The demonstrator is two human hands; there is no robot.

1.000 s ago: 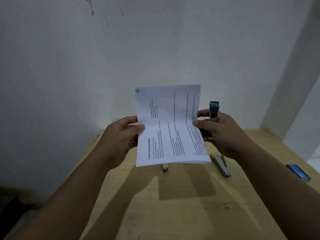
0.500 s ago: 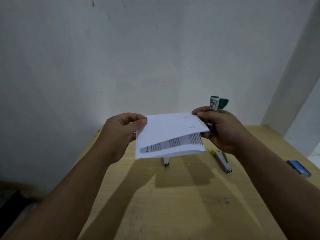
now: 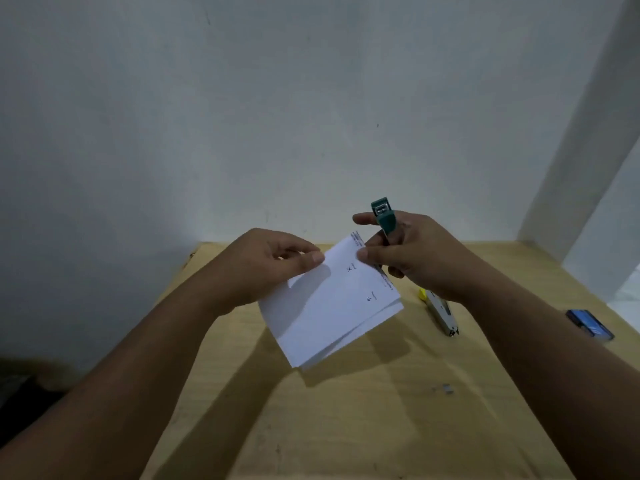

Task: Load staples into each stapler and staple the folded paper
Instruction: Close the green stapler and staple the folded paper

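Above the wooden table I hold a folded white paper (image 3: 329, 306), its blank side up with small staple marks near the right edge. My left hand (image 3: 263, 268) pinches the paper's upper left edge between thumb and fingers. My right hand (image 3: 412, 254) grips a green stapler (image 3: 383, 220) upright, its metal nose pointing up, and its thumb presses the paper's top right corner. A yellow-tipped stapler (image 3: 440, 311) lies on the table behind my right wrist. A third stapler seen earlier is hidden behind the paper.
The light wooden table (image 3: 346, 410) stands against a white wall. A blue staple box (image 3: 590, 323) lies near the right edge. A small loose bit of staples (image 3: 446, 389) rests on the table in front of the paper.
The paper was open and upright; it has been folded over and tilted flat, blank side up. Both hands moved lower, and the green stapler stayed in my right hand.
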